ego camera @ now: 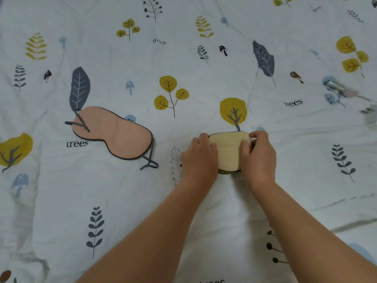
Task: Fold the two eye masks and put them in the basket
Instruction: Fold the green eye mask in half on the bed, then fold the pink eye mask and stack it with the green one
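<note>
While pressed between both hands, cream eye mask (228,152) folded; pink eye mask (114,132) flat.

bright, even light | faint shadows | soft, blurred edges

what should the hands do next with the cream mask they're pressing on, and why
Probably lift the folded cream fabric eye mask off the leaf-print bedsheet, keeping it pinched. The left hand and right hand hold it doubled over. No basket shows in this view. The pink eye mask with dark trim lies flat, unfolded.
</note>
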`<state>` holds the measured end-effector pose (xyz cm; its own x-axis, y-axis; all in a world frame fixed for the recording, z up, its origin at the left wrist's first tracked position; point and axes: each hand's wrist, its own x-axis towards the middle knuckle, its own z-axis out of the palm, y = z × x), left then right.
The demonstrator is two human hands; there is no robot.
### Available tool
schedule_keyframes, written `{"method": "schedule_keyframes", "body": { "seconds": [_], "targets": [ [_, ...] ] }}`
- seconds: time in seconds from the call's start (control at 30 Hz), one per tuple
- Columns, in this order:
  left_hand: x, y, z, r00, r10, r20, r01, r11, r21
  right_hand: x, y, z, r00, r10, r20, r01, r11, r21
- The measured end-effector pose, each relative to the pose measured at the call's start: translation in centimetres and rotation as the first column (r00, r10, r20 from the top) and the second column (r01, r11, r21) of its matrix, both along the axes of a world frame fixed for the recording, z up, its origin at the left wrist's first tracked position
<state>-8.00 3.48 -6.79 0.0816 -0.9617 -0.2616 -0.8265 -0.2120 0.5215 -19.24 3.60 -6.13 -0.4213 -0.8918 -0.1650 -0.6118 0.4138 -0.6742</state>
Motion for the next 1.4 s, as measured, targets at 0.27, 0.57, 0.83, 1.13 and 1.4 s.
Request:
{"method": "schedule_keyframes", "body": {
  "seconds": [0.27, 0.57, 0.83, 1.13, 1.4],
  "targets": [
    [-0.2, -0.9, -0.7, 0.997, -0.022, 0.074, 0.02, 0.999, 0.039, -0.7, -0.5, -1.2, 0.998, 0.043, -0.051, -0.037, 0.993, 0.108],
    [2.2, -0.8, 1.5, 0.999, 0.019, 0.028, -0.018, 1.0, -0.023, 1.0, -0.1, 1.8, 0.965, 0.088, -0.247, -0.079, 0.996, 0.047],
    [8.6, -0.6, 4.5, 0.997, 0.053, -0.049, -0.058, 0.99, -0.131, 7.5, 0.4, 3.9, 0.826, 0.47, -0.312, -0.485, 0.874, 0.033],
    [19.5, -2.7, 3.2, 0.953, 0.126, 0.276, -0.111, 0.991, -0.07, 15.1, -1.7, 2.6, 0.672, 0.675, -0.304, -0.658, 0.733, 0.174],
    [24.9, -4.8, 0.9, 0.888, 0.134, 0.44, -0.111, 0.991, -0.076, 19.2, -4.5, 1.0, 0.8, 0.56, -0.214, -0.475, 0.81, 0.345]
  ]
}}
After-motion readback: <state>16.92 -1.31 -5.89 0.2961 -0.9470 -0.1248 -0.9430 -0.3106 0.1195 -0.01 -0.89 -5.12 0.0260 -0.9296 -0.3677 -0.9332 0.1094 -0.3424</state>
